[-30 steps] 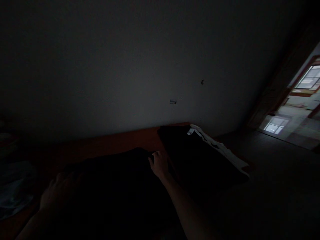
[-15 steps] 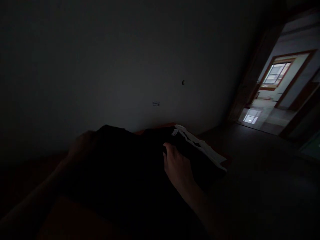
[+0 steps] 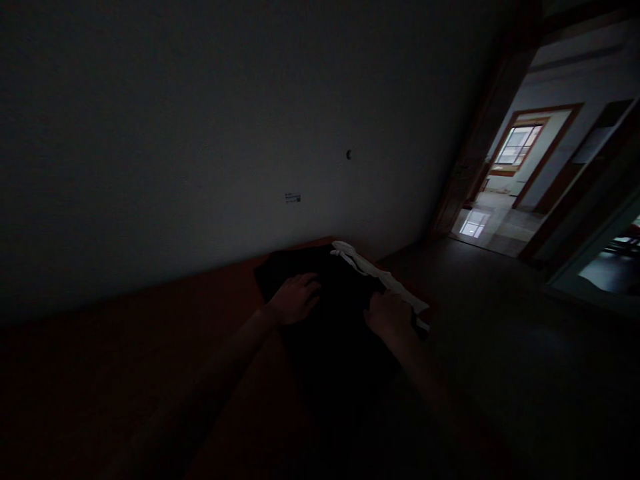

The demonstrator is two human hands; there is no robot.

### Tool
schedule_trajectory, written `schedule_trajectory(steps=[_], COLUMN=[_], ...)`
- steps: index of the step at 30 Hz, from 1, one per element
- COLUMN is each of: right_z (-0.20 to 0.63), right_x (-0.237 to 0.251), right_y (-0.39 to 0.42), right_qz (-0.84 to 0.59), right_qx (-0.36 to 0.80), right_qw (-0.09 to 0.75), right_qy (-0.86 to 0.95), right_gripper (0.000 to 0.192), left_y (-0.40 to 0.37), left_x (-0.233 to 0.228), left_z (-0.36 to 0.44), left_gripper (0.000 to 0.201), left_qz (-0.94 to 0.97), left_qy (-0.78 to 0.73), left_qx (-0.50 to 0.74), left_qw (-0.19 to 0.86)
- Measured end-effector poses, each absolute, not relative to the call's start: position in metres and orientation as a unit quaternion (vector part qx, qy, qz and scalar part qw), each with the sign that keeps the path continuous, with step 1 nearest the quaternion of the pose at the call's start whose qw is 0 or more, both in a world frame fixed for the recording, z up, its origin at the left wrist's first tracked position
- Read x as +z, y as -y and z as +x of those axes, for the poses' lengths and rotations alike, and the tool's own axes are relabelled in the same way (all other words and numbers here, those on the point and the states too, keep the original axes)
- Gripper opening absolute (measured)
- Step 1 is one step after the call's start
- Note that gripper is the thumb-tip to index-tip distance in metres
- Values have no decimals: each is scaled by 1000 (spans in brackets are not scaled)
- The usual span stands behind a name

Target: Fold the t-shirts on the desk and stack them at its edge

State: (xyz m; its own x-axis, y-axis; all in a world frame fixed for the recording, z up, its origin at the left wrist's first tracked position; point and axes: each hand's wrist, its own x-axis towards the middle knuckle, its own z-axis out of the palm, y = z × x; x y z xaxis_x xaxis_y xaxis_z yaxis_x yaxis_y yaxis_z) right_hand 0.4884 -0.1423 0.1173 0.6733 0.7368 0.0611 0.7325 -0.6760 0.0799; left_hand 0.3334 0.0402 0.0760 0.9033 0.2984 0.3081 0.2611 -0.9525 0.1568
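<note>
A black cloth (image 3: 345, 347), probably a garment, lies folded on a dark reddish table, its details lost in the dark. My left hand (image 3: 297, 298) rests on its left part, fingers spread and lying on the fabric. Farther right, my right hand (image 3: 390, 312) lies over the cloth near its right edge, thumb apart from the bent fingers. White fabric (image 3: 367, 265) with a crumpled end runs along the cloth's far right side, partly covered by my right hand.
The reddish tabletop (image 3: 150, 347) stretches left along a pale wall (image 3: 200, 133) with a small printed label (image 3: 293, 198) and a dark round spot (image 3: 349, 155). Right of the table is dark floor (image 3: 500, 320). An open doorway (image 3: 500, 220) leads to a brighter room.
My left hand has moved right from the cloth's raised left side, which now lies folded over. My right hand has shifted right towards the white fabric. The camera view has turned slightly.
</note>
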Motion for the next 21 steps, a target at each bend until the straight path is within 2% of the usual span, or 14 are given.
schedule_trajectory(steps=[6, 8, 12, 17, 21], right_z=[413, 382, 314, 252, 247], right_x=[95, 84, 48, 8, -10], right_y=[97, 76, 33, -12, -36], right_qz=[841, 790, 717, 710, 718], right_qx=[31, 28, -8, -26, -53], right_qw=[13, 0, -80, -145, -157], right_qy=[-541, -612, -692, -689, -676], right_gripper=[31, 28, 25, 38, 40], left_y=[-37, -41, -41, -38, -38], left_x=[4, -4, -3, -5, -10], left_z=[171, 112, 12, -45, -49], left_gripper=[39, 39, 34, 25, 24], left_qz=[926, 899, 849, 740, 696], left_qy=[-323, -391, -489, -601, -583], left_qx=[168, 178, 191, 258, 368], left_qw=[105, 90, 68, 157, 201])
